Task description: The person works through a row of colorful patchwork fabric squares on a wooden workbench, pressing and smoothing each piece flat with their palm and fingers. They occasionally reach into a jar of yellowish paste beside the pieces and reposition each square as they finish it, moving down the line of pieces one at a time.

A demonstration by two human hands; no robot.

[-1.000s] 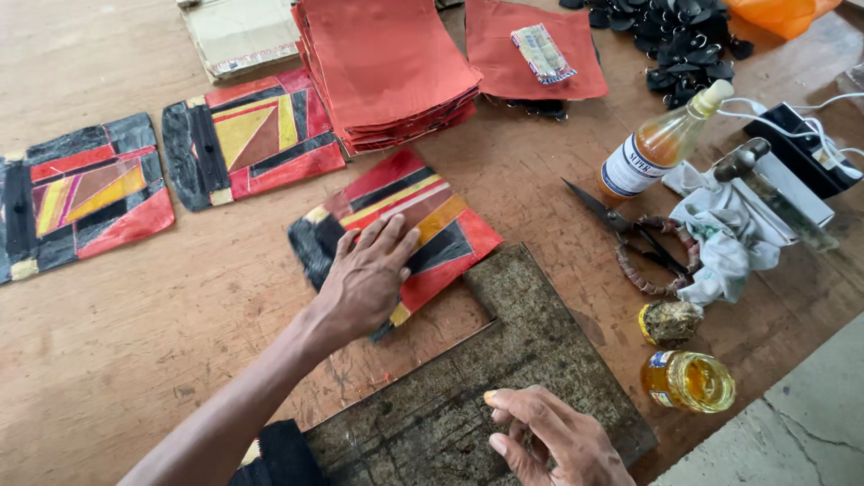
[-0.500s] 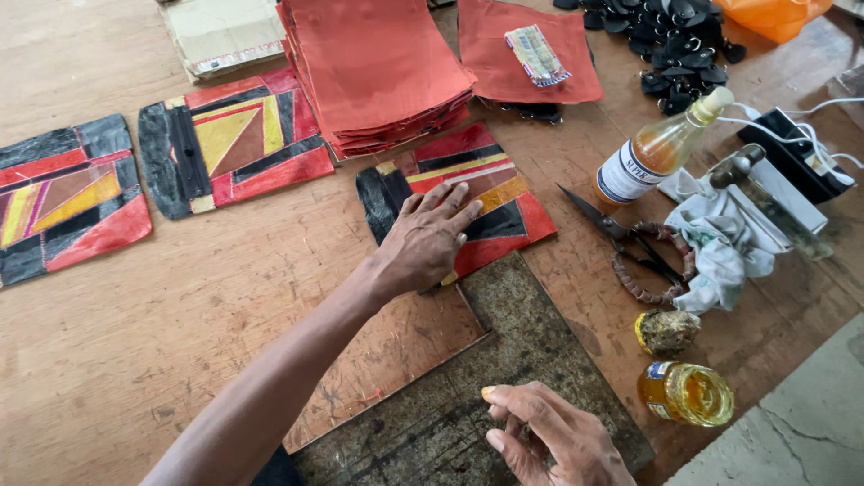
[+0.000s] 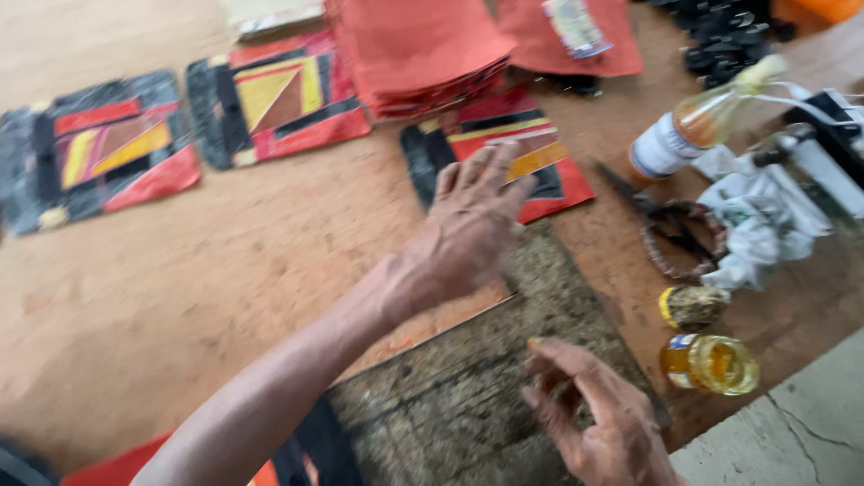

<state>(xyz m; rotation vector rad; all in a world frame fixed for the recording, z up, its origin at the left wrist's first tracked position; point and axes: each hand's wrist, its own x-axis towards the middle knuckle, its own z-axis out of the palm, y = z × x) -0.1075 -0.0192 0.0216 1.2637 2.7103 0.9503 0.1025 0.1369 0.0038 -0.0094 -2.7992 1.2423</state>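
The left hand [image 3: 472,225] is lying spread wide on a black, red and yellow patchwork [image 3: 504,148]; the right hand [image 3: 598,414] is hovering half-curled, empty, near a white-labelled bottle [image 3: 688,135] far right.

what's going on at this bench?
A person works at a wooden table. The left hand reaches flat over a red, black and yellow patchwork square; whether it touches is blurred. The right hand hovers, fingers loosely curled, over a dark worn board. Two similar squares lie left; scissors and jars sit right.

Patchwork mat [image 3: 531,148] red/blk/yellow stripes; stack [image 3: 418,45] orange-red, prob. plain.
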